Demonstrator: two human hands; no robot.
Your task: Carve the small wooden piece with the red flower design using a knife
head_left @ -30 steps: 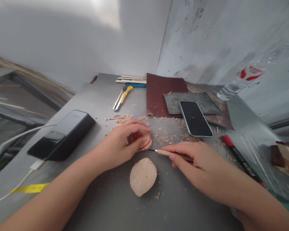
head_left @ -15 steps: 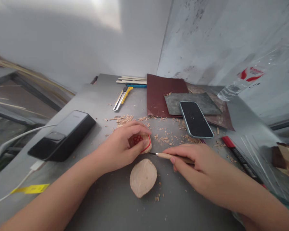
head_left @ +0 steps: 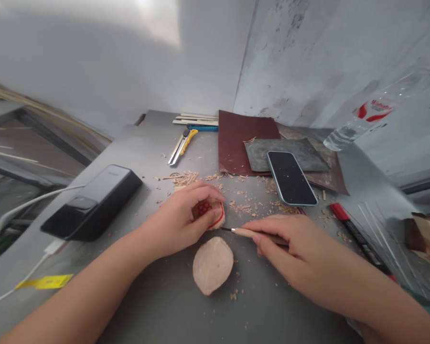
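Observation:
My left hand (head_left: 186, 215) grips a small wooden piece (head_left: 219, 222) with red markings, a curved red line near its edge and red rings partly hidden behind my fingers. In my right hand (head_left: 290, 243) is a carving tool (head_left: 245, 232) with a light wooden handle and a thin dark shaft. Its tip reaches the lower edge of the marked piece; whether it touches there I cannot tell. Just below, a pale wooden slab (head_left: 213, 265), roundish with a pointed lower end, lies on the grey table (head_left: 157, 306).
Wood shavings (head_left: 245, 208) are scattered beyond my hands. Behind them lie a yellow utility knife (head_left: 181, 145), dark red sandpaper (head_left: 243, 138) and a phone (head_left: 293, 179). A black device (head_left: 96, 200) with a cable sits left; a red-capped marker (head_left: 358, 239) and a bottle (head_left: 361, 119) are right.
Almost nothing differs. The marked wooden piece appears turned very slightly in my left hand, and the tool tip has shifted a little to the left.

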